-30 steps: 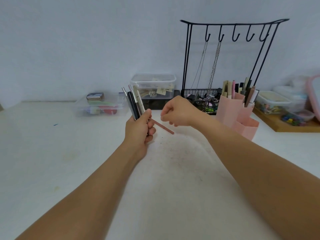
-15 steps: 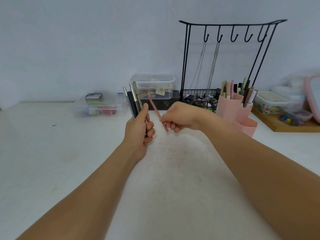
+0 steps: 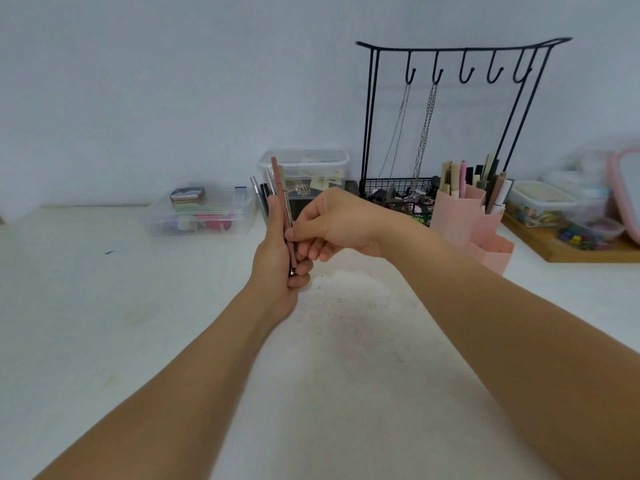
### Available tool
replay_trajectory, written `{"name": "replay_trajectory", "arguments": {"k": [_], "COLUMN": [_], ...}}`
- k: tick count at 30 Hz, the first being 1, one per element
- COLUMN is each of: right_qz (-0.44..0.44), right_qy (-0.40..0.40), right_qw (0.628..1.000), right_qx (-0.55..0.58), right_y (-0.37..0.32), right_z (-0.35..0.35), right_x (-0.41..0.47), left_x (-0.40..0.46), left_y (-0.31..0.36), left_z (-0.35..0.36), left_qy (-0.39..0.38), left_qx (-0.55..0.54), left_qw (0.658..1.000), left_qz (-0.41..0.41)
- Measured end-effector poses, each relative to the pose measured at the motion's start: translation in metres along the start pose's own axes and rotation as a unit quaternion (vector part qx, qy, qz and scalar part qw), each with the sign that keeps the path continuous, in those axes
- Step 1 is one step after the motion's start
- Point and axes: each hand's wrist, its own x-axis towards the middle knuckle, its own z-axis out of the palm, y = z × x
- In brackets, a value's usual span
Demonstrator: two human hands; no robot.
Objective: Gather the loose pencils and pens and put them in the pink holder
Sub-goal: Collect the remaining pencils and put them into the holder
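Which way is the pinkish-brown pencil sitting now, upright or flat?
Upright. The pinkish-brown pencil stands near vertical with the bundle gripped by the left hand, tip above the fingers; the right hand pinches its lower part.

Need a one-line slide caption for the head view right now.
Left hand holds a pen bundle upright; right hand pinches the pink pencil against it, pink holder beyond.

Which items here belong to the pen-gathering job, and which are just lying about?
Job: bundle of pens, pink pencil, pink holder, left hand, right hand.

Lying about: black hook rack, clear boxes, wooden tray.
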Motion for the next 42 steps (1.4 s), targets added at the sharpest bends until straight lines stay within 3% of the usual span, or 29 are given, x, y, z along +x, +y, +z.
{"name": "replay_trajectory", "arguments": {"k": [9,13,16,20,24,27,32,37,42], "right_qz": [0.022,0.034,0.034,-0.007,0.001,0.01,0.03,0.021,0.036], "right_qy": [0.034,0.014,0.022,0.01,0.154,0.204,0.279,0.399,0.415], "right_qw": [0.996,0.994,0.999,0.993,0.975,0.97,0.944,0.914,0.908], "right_qx": [-0.077,-0.106,-0.013,0.122,0.159,0.134,0.173,0.074,0.051], "right_y": [-0.003,-0.003,0.0,-0.001,0.003,0.006,0.015,0.029,0.052], "right_z": [0.004,-0.005,-0.016,0.0,0.033,0.037,0.014,-0.014,-0.01], "right_x": [-0.002,-0.004,-0.005,-0.003,0.003,-0.002,-0.02,-0.053,-0.083], "left_x": [0.001,-0.001,-0.003,-0.005,-0.008,-0.013,-0.01,-0.009,-0.013], "left_y": [-0.003,-0.001,0.0,-0.008,-0.011,-0.01,-0.023,-0.025,-0.027], "left_z": [-0.003,-0.001,0.003,0.012,0.011,0.013,0.015,0.015,0.018], "left_qy": [0.034,0.048,0.054,0.027,0.027,0.014,-0.076,-0.075,-0.096], "left_qx": [0.007,0.025,0.038,0.164,0.267,0.331,0.395,0.413,0.434], "left_qw": [0.999,0.998,0.997,0.982,0.953,0.93,0.904,0.899,0.885], "left_qz": [0.005,0.021,0.029,0.088,0.138,0.155,0.146,0.126,0.14]}}
